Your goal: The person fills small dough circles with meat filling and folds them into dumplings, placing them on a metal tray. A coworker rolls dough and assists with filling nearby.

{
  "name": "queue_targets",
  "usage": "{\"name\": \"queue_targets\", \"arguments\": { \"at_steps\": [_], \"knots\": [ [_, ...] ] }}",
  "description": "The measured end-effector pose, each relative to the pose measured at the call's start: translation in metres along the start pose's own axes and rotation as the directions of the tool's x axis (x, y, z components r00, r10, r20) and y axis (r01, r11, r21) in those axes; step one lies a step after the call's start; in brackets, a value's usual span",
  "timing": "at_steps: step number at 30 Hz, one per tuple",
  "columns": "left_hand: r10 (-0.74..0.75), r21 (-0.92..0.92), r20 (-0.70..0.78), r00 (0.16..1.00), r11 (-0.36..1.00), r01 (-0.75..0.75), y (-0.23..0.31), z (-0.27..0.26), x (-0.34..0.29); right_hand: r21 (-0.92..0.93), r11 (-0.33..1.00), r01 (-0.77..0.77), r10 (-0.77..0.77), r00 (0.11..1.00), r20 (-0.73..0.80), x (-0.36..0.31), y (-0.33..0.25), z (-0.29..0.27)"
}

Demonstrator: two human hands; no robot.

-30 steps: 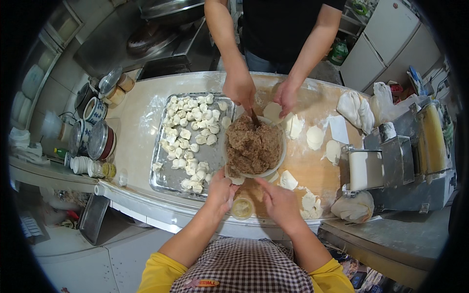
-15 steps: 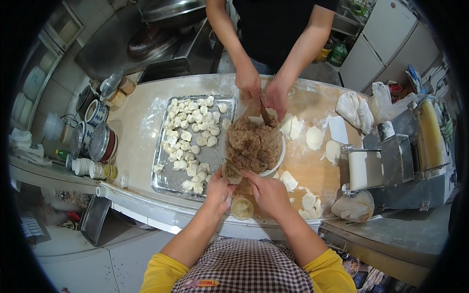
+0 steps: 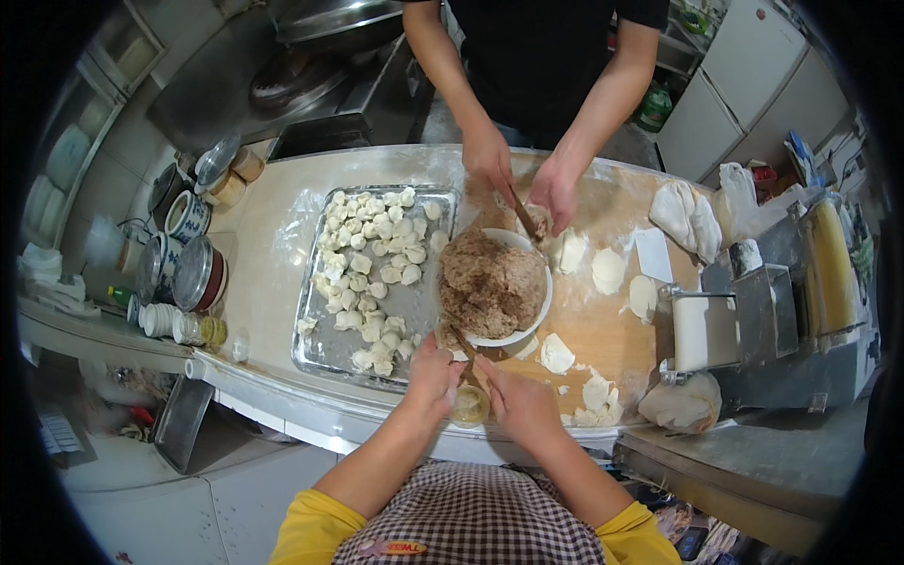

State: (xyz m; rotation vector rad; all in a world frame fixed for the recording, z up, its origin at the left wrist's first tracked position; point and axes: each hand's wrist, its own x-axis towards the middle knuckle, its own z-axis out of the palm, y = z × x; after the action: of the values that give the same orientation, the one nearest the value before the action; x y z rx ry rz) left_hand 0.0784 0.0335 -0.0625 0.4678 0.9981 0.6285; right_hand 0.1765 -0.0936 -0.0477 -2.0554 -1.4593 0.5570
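My right hand (image 3: 516, 394) grips a thin flat spatula (image 3: 463, 341), its blade reaching toward the near rim of a white bowl (image 3: 545, 299) heaped with brown minced filling (image 3: 490, 282). Close beside it, my left hand (image 3: 435, 377) is curled with its fingers pinched around what looks like a dumpling wrapper, mostly hidden. Just below the hands stands a small glass dish (image 3: 469, 405). Left of the bowl, a metal tray (image 3: 315, 268) carries many folded white dumplings (image 3: 363, 254).
Across the table a co-worker's hands (image 3: 556, 193) hold a filled wrapper and a spatula (image 3: 524, 215). Flat wrappers (image 3: 608, 271) and dough scraps (image 3: 598, 400) lie to the right. A dough-rolling machine (image 3: 772, 301) stands at far right; jars (image 3: 196, 273) line the left.
My hands have drawn back slightly toward me, with the spatula coming off the bowl's near edge. The co-worker's spatula has left the filling and moved right to the wrapper in their other hand.
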Motion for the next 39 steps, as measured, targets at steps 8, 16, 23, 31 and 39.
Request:
{"name": "queue_targets", "arguments": {
  "at_steps": [8,16,23,31,39],
  "knots": [
    [0.015,0.064,-0.06,0.998,0.998,-0.011,0.024,-0.001,0.009,0.015,1.0,-0.023,0.023,0.999,0.037,0.036,0.003,0.003],
    [0.012,0.106,0.038,0.999,0.994,-0.016,0.012,-0.015,0.019,0.219,0.969,-0.113,0.1,0.992,0.072,0.016,-0.002,0.014],
    [0.012,0.108,0.1,0.995,0.994,-0.023,0.011,-0.023,0.02,0.153,0.986,-0.059,0.059,0.998,0.009,0.02,-0.011,0.01],
    [-0.011,-0.045,0.106,0.994,0.999,0.016,0.011,-0.026,0.022,0.086,0.989,-0.12,0.114,0.991,0.07,0.022,0.001,0.017],
    [0.04,-0.082,0.086,0.995,0.996,-0.033,0.017,-0.037,0.003,0.173,0.978,0.115,-0.102,0.991,-0.082,0.005,-0.018,0.023]
  ]
}}
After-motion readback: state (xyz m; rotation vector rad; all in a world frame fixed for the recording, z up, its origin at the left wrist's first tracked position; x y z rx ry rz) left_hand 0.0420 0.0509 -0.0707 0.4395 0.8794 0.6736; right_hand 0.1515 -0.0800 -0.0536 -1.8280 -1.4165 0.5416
